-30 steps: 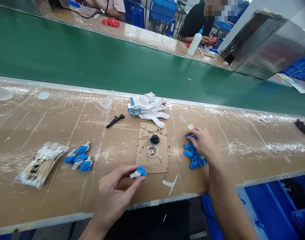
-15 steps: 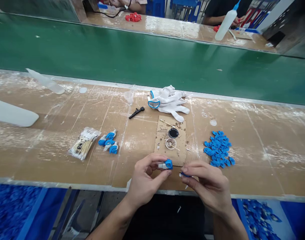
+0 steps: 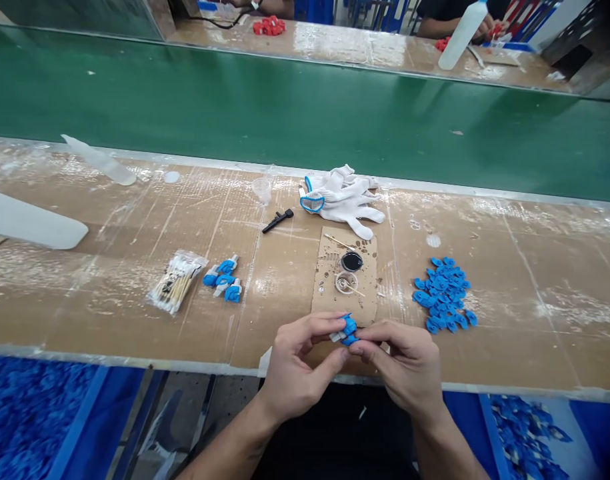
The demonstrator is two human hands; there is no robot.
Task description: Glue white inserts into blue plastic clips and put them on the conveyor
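Note:
My left hand (image 3: 297,363) and my right hand (image 3: 402,363) meet over the front edge of the brown worktable (image 3: 109,227). Between their fingertips they pinch a small blue and white plastic part (image 3: 345,331). The left hand grips its white body; the right hand presses a small blue piece against it. A pile of small blue pieces (image 3: 445,295) lies to the right of my hands. Three blue and white parts (image 3: 223,279) lie in a group to the left. Just beyond my hands is a cardboard scrap (image 3: 345,277) with a black-filled cap (image 3: 351,261) and a clear cap (image 3: 345,283).
White gloves (image 3: 343,199), a black plastic part (image 3: 277,220) and a small clear cup (image 3: 262,189) lie further back. A bag of cotton swabs (image 3: 176,281) is at left. A green conveyor belt (image 3: 285,113) runs behind. Blue bins with blue parts (image 3: 29,420) stand below. Other people work across the belt.
My right hand left the blue pile with one small piece and came to the left hand. Both hands have now closed together on the part. The camera shifted left.

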